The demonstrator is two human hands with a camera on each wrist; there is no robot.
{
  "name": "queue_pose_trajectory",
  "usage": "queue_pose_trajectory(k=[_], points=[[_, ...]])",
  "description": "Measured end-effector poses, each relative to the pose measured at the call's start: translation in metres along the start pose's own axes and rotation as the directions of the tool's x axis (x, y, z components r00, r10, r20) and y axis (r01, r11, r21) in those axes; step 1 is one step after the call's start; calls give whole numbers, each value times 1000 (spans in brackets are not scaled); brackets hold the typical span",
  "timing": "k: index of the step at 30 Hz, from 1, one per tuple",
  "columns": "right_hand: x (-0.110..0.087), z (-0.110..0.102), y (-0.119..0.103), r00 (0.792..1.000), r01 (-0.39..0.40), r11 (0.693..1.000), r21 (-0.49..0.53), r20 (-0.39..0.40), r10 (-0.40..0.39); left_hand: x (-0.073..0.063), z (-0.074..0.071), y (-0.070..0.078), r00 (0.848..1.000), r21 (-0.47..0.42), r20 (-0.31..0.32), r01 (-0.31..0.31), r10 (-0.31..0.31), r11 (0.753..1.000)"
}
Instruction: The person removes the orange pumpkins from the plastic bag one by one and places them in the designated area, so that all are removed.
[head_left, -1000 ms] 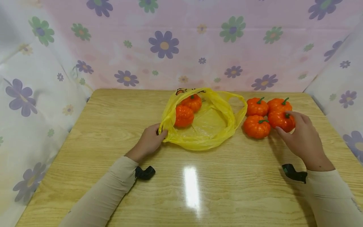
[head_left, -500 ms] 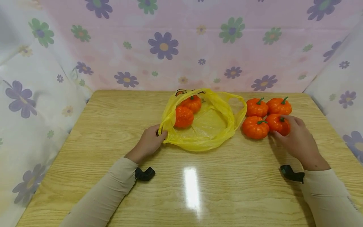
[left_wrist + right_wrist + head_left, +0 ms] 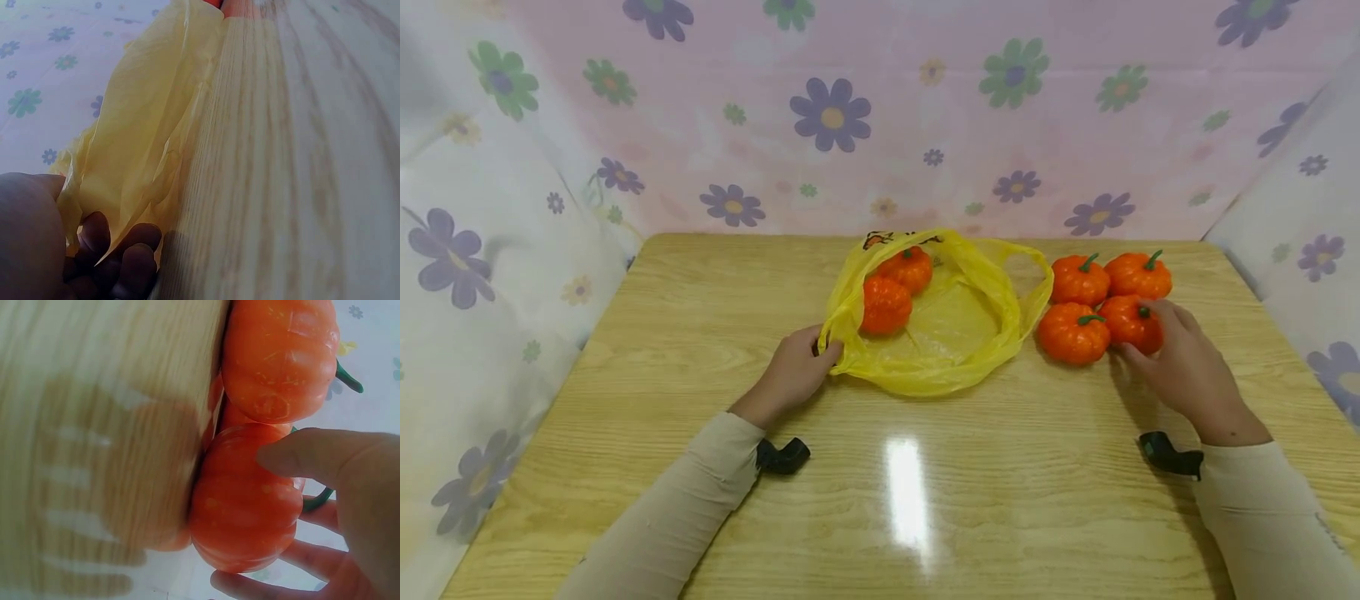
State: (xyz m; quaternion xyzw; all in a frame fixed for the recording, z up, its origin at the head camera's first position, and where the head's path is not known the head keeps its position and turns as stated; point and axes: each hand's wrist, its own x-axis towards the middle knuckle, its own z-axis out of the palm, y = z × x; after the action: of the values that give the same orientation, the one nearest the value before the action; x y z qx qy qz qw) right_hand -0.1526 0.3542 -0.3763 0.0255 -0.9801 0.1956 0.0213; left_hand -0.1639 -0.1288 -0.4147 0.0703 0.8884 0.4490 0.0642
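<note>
My left hand (image 3: 790,367) pinches the near left edge of a yellow plastic bag (image 3: 917,381), whose mouth gapes toward me. Inside lie two orange pumpkins, one (image 3: 886,307) in front of the other (image 3: 907,268). To the right, my right hand (image 3: 1198,375) grips a small glossy pumpkin (image 3: 1129,325); in the right wrist view the thumb (image 3: 300,455) lies on its near side and the fingers reach round the other side. That pumpkin sits low at the table. Curled fingers (image 3: 139,265) and gathered bag film show in the left wrist view.
Close beside the held pumpkin are three more: one to its left (image 3: 1072,335), one behind (image 3: 1138,275) and one at the back left (image 3: 1078,280). A bag handle loop (image 3: 1041,292) reaches toward them. The wooden table (image 3: 970,500) ends at a flowered cloth wall (image 3: 887,150).
My right hand has shifted slightly left with its pumpkin, which now sits closer to the front left one, nudging that one slightly left. The left hand and bag stay in place.
</note>
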Motion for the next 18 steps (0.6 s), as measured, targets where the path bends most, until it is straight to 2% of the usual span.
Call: queue_pose_trajectory(k=[6,11,14,18], points=[[2,0,2,1000,12,1000,0,-8,-12,0,-1,0,1000,2,3,3,-3,1000],[-1,0,-3,989,36,999,38,-147,-30,0,-1,0,1000,7,9,5,-5,1000],[-3,2,-15,963,68,993,96,-266,-41,0,-1,1,1000,4,11,10,-10,1000],[-3,9,-34,905,186,969,163,-413,-104,0,-1,2,1000,-5,9,13,-13,1000]])
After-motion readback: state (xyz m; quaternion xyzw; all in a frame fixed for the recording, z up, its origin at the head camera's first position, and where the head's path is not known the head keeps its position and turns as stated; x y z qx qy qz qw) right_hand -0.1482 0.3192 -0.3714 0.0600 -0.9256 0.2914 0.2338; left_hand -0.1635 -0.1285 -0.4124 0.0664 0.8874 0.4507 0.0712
